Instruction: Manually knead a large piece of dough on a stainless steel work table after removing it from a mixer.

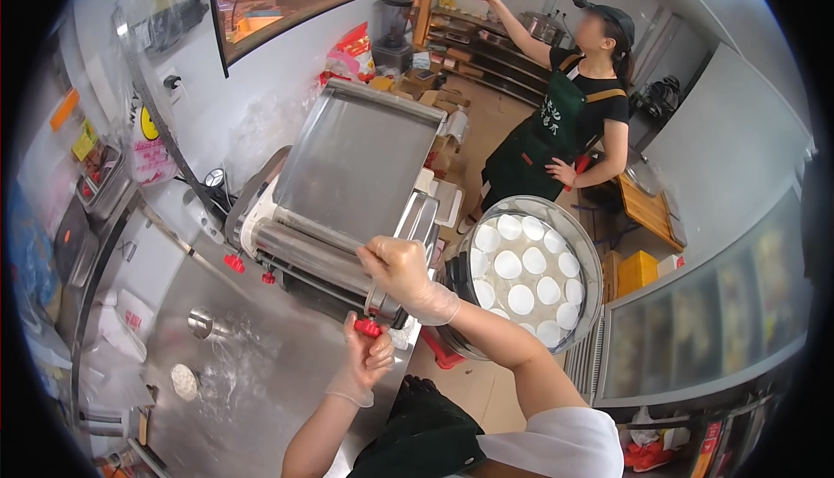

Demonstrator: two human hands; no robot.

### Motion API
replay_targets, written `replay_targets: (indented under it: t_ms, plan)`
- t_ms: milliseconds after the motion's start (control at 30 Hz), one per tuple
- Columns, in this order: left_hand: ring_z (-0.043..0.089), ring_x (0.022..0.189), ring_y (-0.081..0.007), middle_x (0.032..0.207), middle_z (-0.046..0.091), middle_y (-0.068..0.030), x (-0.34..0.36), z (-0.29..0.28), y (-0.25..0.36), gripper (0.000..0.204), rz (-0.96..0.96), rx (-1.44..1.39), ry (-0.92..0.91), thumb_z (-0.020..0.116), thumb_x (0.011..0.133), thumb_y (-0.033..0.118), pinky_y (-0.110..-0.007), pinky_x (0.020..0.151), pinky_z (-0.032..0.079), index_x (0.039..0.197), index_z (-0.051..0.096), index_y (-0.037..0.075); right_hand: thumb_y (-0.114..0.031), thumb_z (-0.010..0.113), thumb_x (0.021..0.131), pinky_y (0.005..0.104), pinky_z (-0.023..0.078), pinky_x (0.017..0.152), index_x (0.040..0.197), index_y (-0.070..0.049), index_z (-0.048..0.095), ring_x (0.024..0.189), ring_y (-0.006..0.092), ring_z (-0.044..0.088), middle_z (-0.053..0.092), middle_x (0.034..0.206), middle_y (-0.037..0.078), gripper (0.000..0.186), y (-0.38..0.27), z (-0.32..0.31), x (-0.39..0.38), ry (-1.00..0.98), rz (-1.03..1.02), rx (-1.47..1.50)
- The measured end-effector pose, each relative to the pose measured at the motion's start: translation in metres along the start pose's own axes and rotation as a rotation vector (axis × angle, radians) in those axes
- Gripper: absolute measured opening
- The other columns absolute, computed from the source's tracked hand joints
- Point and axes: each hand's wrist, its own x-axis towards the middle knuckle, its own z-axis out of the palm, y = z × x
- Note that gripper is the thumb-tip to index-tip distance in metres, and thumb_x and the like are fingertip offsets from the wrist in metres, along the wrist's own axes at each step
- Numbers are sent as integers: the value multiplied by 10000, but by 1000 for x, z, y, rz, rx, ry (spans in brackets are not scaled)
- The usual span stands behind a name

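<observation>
A steel dough sheeter (360, 165) with a sloping tray and front rollers stands on the steel worktable (287, 382). My left hand (370, 358), in a clear glove, is closed around a red knob (368, 328) at the machine's near right corner. Just above it, my right hand (401, 271), also gloved, makes a fist over the right end of the roller (313, 256). Whatever that fist grips is hidden beneath the fingers. Two more red knobs, including the left knob (234, 262), stick out from the machine's front. No dough shows on the tray.
A round steel pan (594, 291) with white paper rounds (508, 264) stands right of the machine. On the floury table are a metal ring (201, 322) and a pale dough piece (184, 381). Beyond, a co-worker (556, 122) in a green apron raises one arm. A glass-fronted cabinet (704, 330) lies right.
</observation>
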Motion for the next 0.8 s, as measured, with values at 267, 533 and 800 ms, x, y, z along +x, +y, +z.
replay_targets:
  t_ms: [267,533,800]
  plan:
    - [583,491,-238,595,598,-65,-30,7,14,552,838,1585,605,718,881,532,-366,501,495,982,579,7,-113,717,885,335,473,474,727,-11,644,510,245,642,602,581,109,202,1,-2,2,-6,-18,-57]
    - [494,415,-172,534,519,-30,-17,12,-1,504,646,1196,392,707,884,551,-319,414,422,890,583,63,-124,715,860,402,461,482,678,-22,595,545,341,599,556,601,141,240,-1,0,1,11,19,15]
    - [528,457,-172,585,536,-39,-25,7,15,595,18,194,76,633,901,627,-307,438,443,953,601,35,-129,712,867,399,465,488,684,-20,597,550,343,600,558,609,143,242,-3,0,1,-6,29,2]
